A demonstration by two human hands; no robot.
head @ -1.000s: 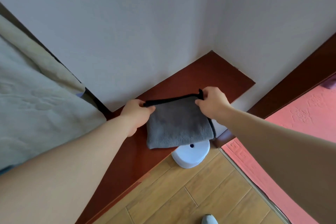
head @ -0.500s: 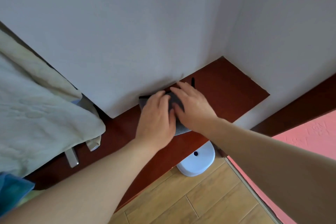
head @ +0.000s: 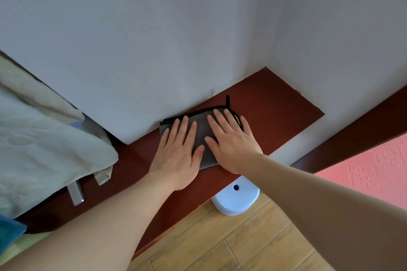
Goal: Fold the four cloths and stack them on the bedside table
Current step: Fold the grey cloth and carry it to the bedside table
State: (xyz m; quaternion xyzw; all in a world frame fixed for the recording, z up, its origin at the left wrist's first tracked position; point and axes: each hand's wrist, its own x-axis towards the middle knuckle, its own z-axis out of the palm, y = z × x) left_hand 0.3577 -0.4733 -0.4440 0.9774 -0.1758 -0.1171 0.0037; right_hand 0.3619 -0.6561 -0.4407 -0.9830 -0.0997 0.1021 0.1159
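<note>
Folded dark grey microfibre cloth with black edging (head: 199, 130) lies flat on the reddish-brown wooden bench (head: 275, 112), its far edge up against the white wall (head: 154, 39). A black loop tag (head: 227, 100) sticks up from the cloth's far right corner, and a bit of yellow shows at the right edge.

Left hand (head: 176, 156): palm down, fingers straight and spread, lying on the left half of the cloth with the heel of the hand over the near edge. Nothing gripped.

Right hand (head: 233, 145): same posture, flat and spread on the right half, fingertips near the far edge. Nothing gripped. The thumbs are just beside each other, with a grey strip showing between the hands.

Only one cloth can be made out under the hands; can't tell whether there are layers below it.

Around it:
- Pale beige quilted bedding (head: 44, 138) hangs over the bench's left end.
- A white round plastic object with a dark hole (head: 236, 198) sits on the light wooden plank floor (head: 220, 244), partly under the bench's front edge.
- A pink embossed surface (head: 374, 171) is at far right.
</note>
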